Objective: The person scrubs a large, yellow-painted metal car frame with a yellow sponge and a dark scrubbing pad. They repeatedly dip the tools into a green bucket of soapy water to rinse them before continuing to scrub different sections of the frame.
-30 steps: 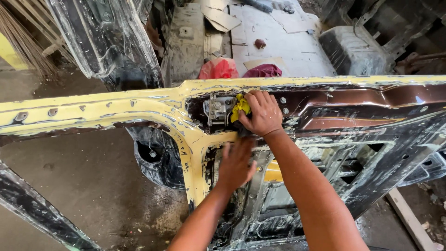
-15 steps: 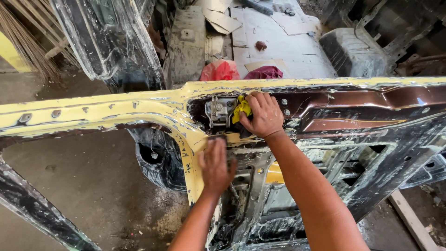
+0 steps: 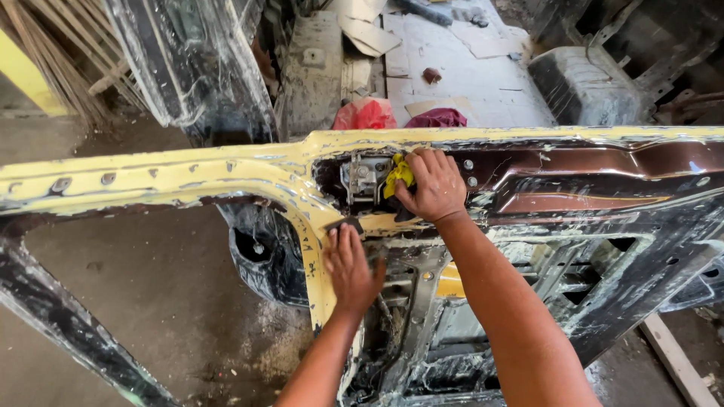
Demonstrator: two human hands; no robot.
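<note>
Head view shows the right hand [image 3: 431, 188] closed around a crumpled yellow rag [image 3: 399, 173], pressing it against the metal latch [image 3: 362, 179] just left of its fingertips, in the dark recess of the yellow car door [image 3: 188, 177]. The left hand [image 3: 351, 267], below and to the left, lies nearly flat with fingers over a small dark pad [image 3: 345, 224] on the frame edge. Good wiping here probably means short, firm strokes into the latch corners while the lower hand steadies the panel.
</note>
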